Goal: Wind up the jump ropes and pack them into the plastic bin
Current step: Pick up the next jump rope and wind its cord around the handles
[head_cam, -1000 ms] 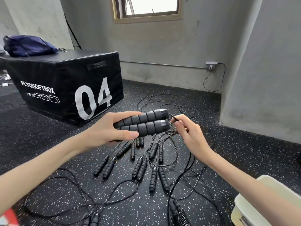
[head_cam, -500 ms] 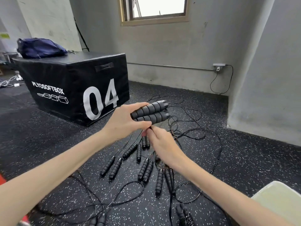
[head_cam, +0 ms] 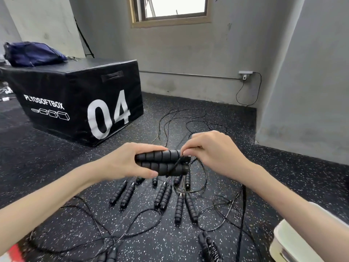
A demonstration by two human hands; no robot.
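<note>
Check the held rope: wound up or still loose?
Barely wound. Left hand grips the paired handles; right hand pinches the cord, laid once across them. The rest trails to the floor.

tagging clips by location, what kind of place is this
Most likely a gym or training room: a black plyo box marked 04, speckled rubber floor, and many jump ropes laid out.

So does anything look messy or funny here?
Yes: the black cords of the unwound jump ropes sprawl in tangled loops over the floor, crossing each other, though their handles lie in neat pairs. Nothing looks broken.
</note>
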